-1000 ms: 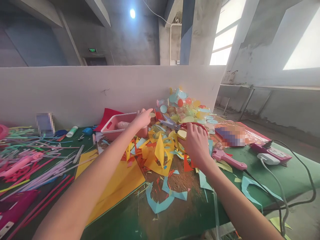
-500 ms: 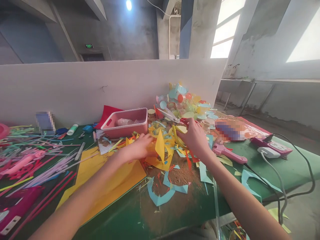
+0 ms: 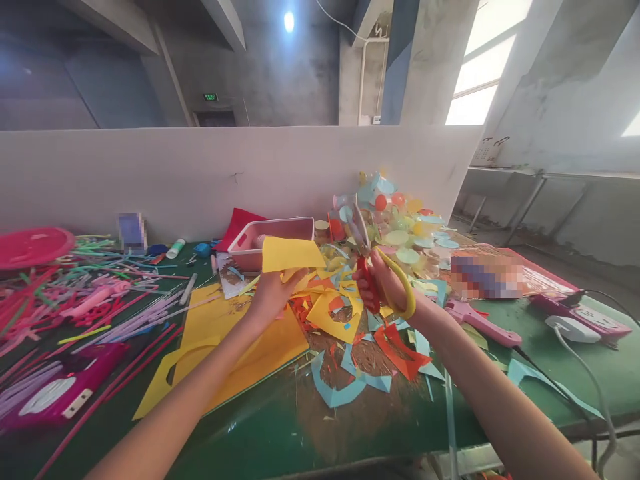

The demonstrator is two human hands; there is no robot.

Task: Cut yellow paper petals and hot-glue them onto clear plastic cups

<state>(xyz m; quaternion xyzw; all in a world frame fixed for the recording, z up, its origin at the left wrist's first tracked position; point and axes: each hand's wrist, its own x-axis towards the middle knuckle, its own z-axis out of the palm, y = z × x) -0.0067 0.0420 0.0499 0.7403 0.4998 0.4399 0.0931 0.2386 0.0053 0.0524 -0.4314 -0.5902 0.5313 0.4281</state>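
Note:
My left hand [image 3: 273, 293] is closed on a yellow paper piece [image 3: 291, 254], lifted above the table in front of the pink tray [image 3: 270, 235]. My right hand [image 3: 384, 287] grips scissors [image 3: 373, 267] with red and yellow handles, blades pointing up and away. The two hands are a short way apart over a heap of coloured paper scraps [image 3: 345, 313]. A large yellow sheet [image 3: 240, 347] lies flat under my left forearm.
Coloured straws [image 3: 95, 313] and a pink device [image 3: 60, 397] cover the left of the green table [image 3: 250, 433]. A pile of plastic cups and discs [image 3: 395, 220] stands at the back. A pink glue gun [image 3: 480, 320], cables and a power strip [image 3: 580, 313] lie right. A white board wall [image 3: 150, 180] closes the back.
My left hand came back from the pink tray, dipped into the scraps and lifted a yellow piece. My right hand raised the scissors off the pile.

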